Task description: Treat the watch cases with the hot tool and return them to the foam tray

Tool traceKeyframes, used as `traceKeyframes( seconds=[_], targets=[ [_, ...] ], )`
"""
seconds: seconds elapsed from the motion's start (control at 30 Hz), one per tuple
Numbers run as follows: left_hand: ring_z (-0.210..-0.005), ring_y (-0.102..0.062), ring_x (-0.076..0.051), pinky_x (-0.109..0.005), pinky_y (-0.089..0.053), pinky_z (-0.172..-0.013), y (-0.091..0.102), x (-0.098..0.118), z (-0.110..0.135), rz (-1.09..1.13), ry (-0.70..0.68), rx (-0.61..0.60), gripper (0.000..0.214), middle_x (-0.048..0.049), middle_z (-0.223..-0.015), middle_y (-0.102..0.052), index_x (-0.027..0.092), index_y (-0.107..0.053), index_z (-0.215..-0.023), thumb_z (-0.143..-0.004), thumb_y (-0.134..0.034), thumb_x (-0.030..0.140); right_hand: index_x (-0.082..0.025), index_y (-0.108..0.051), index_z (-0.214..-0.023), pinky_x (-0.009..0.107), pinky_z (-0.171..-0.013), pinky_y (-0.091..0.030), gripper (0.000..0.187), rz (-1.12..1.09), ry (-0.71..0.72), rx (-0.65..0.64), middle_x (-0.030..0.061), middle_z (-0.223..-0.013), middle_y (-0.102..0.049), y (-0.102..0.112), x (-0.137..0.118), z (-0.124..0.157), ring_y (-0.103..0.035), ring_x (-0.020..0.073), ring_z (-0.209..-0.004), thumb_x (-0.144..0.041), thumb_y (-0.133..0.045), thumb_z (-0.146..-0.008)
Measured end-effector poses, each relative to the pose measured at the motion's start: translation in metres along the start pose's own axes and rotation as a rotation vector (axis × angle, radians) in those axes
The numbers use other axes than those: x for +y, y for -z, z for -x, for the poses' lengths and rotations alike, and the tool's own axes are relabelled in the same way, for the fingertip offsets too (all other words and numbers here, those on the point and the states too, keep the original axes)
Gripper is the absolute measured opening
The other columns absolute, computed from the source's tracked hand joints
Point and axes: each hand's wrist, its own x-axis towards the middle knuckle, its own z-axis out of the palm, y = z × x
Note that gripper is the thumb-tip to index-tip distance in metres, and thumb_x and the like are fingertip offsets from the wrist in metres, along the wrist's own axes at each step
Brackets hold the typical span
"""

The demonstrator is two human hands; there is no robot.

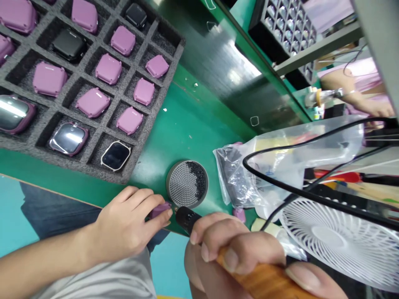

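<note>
Lilac casing [159, 210] sits under the fingers of my left hand [124, 224], held in a narrow grip against the green table [199, 124] near its edge. My right hand [237, 253] is closed around a wood-handled tool [264, 276], its black tip [187, 219] just beside the casing, though I cannot tell whether they touch. As I judge it, I am at the step of bringing the tip to the casing, and the next move calls for keeping the casing steady while the tip finds its spot. Just beyond lies a round perforated metal dish [187, 184] with small black parts [196, 182] heaped on one side. To the right, a clear plastic bag [280, 166] lies under a black cable [280, 145], with a white fan [336, 236] nearby. Farther up the table, a grey foam tray [146, 128] holds lilac casings [108, 69], black watch bodies [69, 45] and a watch with a pale frame [115, 155]. Past these, a co-worker's hand [374, 109] works beside a black rack [283, 29].
</note>
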Motion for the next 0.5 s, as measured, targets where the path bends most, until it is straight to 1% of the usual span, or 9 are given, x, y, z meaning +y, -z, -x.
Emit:
traceKeyframes(
  seconds=[0.13, 0.23, 0.27, 0.3, 0.37, 0.4, 0.5],
  targets=[
    [-0.107, -0.060, -0.025, -0.041, -0.041, -0.085, -0.001, 0.000, -0.002, -0.003, -0.001, 0.000, 0.025, -0.0040, -0.121, -0.071, 0.024, -0.072, -0.122, -0.099, -0.064, 0.025, -0.036, -0.063, -0.109, 0.044, -0.058, -0.055, 0.027, -0.045, 0.026, 0.001, 0.0015, -0.086, -0.059, -0.009, 0.004, -0.004, -0.062, 0.0245, -0.076, -0.055, -0.062, -0.090],
    [-0.106, -0.060, -0.024, -0.041, -0.042, -0.085, -0.001, 0.001, -0.001, 0.003, 0.009, 0.005, 0.024, -0.0039, -0.121, -0.071, 0.025, -0.072, -0.122, -0.098, -0.065, 0.026, -0.036, -0.058, -0.121, 0.041, -0.057, -0.054, 0.027, -0.140, 0.131, 0.086, -0.0012, -0.082, -0.057, -0.011, 0.012, -0.002, -0.060, 0.0207, -0.069, -0.048, -0.046, -0.101],
    [-0.106, -0.060, -0.024, -0.041, -0.042, -0.085, 0.000, 0.001, -0.001, 0.005, 0.012, 0.004, 0.025, -0.0039, -0.121, -0.071, 0.025, -0.072, -0.122, -0.098, -0.065, 0.026, -0.035, -0.057, -0.122, 0.041, -0.057, -0.054, 0.028, -0.156, 0.160, 0.090, -0.0018, -0.081, -0.056, -0.009, 0.016, 0.000, -0.059, 0.0198, -0.067, -0.045, -0.041, -0.102],
    [-0.106, -0.060, -0.024, -0.041, -0.042, -0.085, 0.000, 0.001, -0.001, 0.006, 0.014, 0.002, 0.025, -0.0040, -0.120, -0.072, 0.025, -0.072, -0.122, -0.098, -0.065, 0.026, -0.032, -0.058, -0.121, 0.042, -0.057, -0.055, 0.030, -0.157, 0.170, 0.069, -0.0021, -0.079, -0.055, -0.006, 0.021, 0.003, -0.059, 0.0192, -0.066, -0.044, -0.037, -0.103],
    [-0.105, -0.060, -0.025, -0.041, -0.041, -0.084, 0.001, 0.001, -0.002, 0.007, 0.010, -0.002, 0.025, -0.0044, -0.119, -0.072, 0.024, -0.072, -0.122, -0.098, -0.063, 0.024, -0.029, -0.062, -0.111, 0.046, -0.058, -0.056, 0.033, -0.141, 0.152, -0.033, -0.0019, -0.075, -0.052, 0.001, 0.028, 0.006, -0.059, 0.0198, -0.063, -0.048, -0.036, -0.102],
    [-0.105, -0.060, -0.025, -0.041, -0.041, -0.084, 0.001, 0.001, -0.002, 0.006, 0.007, -0.004, 0.025, -0.0046, -0.118, -0.072, 0.024, -0.072, -0.121, -0.098, -0.063, 0.024, -0.029, -0.063, -0.106, 0.048, -0.059, -0.057, 0.035, -0.133, 0.136, -0.080, -0.0017, -0.073, -0.051, 0.004, 0.031, 0.007, -0.059, 0.0207, -0.063, -0.052, -0.037, -0.101],
    [-0.103, -0.060, -0.024, -0.040, -0.041, -0.082, 0.002, 0.001, -0.004, 0.006, 0.003, -0.004, 0.025, -0.0045, -0.116, -0.072, 0.024, -0.073, -0.120, -0.098, -0.062, 0.022, -0.031, -0.062, -0.100, 0.050, -0.058, -0.058, 0.038, -0.118, 0.092, -0.148, -0.0021, -0.068, -0.048, 0.007, 0.032, 0.006, -0.059, 0.0219, -0.060, -0.059, -0.037, -0.099]
  ],
)
